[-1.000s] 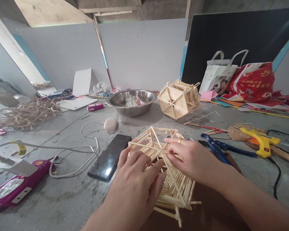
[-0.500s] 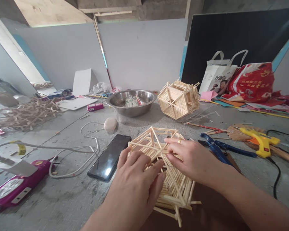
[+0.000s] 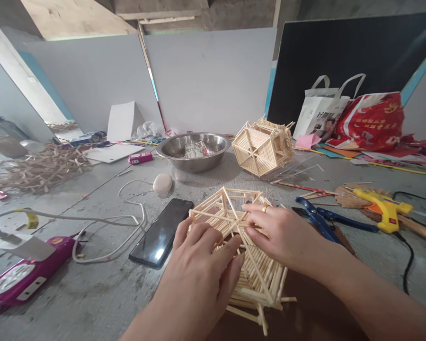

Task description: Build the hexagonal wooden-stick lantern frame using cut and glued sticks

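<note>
A hexagonal frame of thin wooden sticks (image 3: 259, 270) lies close in front of me, with spokes crossing at its centre and rows of sticks below. My left hand (image 3: 206, 255) rests over its left side, fingers curled onto the rim and spokes. From the right, my right hand (image 3: 280, 227), with a ring on one finger, holds the frame near the centre where the spokes cross. Its fingertips are partly hidden among the sticks. Behind stands a second, fuller stick lantern shape (image 3: 261, 147), tilted on the table.
A black phone (image 3: 161, 232) lies left of the frame, near a purple power strip (image 3: 31, 270) with a white cable. A steel basin (image 3: 193, 163) stands behind. Blue-handled cutters (image 3: 319, 220) and a yellow glue gun (image 3: 385, 208) lie right. Loose sticks (image 3: 46, 168) are heaped at far left.
</note>
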`<state>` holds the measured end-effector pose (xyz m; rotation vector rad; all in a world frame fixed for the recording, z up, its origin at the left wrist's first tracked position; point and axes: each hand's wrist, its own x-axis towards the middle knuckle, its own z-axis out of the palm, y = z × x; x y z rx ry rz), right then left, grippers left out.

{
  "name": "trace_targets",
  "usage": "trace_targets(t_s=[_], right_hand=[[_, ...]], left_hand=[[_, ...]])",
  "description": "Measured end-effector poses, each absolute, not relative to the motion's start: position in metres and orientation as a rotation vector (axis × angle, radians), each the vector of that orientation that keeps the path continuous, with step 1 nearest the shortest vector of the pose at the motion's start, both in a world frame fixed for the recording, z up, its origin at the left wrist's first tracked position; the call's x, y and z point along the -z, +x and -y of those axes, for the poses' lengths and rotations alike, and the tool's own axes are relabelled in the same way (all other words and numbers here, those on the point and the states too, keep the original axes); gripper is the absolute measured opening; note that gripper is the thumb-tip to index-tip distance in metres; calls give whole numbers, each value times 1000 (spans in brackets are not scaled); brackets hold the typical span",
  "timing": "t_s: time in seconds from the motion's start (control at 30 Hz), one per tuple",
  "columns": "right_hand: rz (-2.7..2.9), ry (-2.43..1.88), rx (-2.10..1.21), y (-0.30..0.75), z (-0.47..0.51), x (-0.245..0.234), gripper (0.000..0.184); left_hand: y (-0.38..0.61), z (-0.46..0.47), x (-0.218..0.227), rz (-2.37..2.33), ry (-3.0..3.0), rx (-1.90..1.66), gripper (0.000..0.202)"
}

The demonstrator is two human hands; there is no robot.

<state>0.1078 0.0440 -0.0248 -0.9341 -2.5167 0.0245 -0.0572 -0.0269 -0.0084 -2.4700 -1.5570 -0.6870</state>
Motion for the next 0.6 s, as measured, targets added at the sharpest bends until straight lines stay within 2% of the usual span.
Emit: trace_targets(t_s=[0.6], right_hand=[[2524, -930, -22, 108, -43, 24, 17]], left_hand=[[-56, 27, 9, 1552, -2472, 670, 15]])
